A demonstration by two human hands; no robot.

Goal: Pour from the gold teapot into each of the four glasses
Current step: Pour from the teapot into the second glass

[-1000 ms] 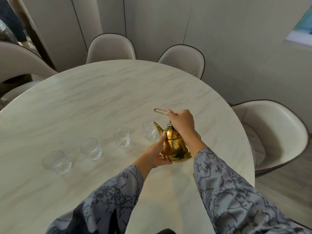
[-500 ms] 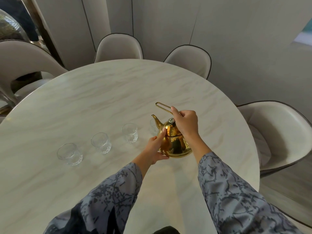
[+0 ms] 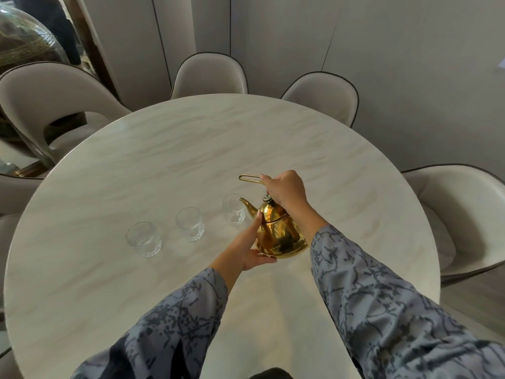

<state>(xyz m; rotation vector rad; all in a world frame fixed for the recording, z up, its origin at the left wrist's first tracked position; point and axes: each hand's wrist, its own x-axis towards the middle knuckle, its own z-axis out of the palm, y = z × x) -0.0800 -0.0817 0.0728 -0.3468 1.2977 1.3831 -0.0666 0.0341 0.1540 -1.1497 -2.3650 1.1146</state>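
The gold teapot [image 3: 276, 231] is held just above the round marble table [image 3: 169, 149], tipped slightly left. My right hand [image 3: 285, 191] grips its wire handle from above. My left hand [image 3: 247, 248] cups its left side and base. Three clear glasses show in a row: the left glass [image 3: 144, 239], the middle glass [image 3: 190, 223] and the right glass [image 3: 233, 209]. The spout tip sits at the right glass's rim. No stream of liquid is visible. A fourth glass is out of sight, likely hidden behind the teapot and my right hand.
Beige chairs ring the table: one at far left [image 3: 49, 102], two at the back [image 3: 210, 75] [image 3: 325, 97], one at right [image 3: 461, 212]. A glass dome [image 3: 24, 42] stands beyond the left chair. Grey wall panels close the back.
The teapot and both hands have shifted left along the row. The spout now reaches a glass farther left, and the rightmost glass has gone out of sight behind the pot.
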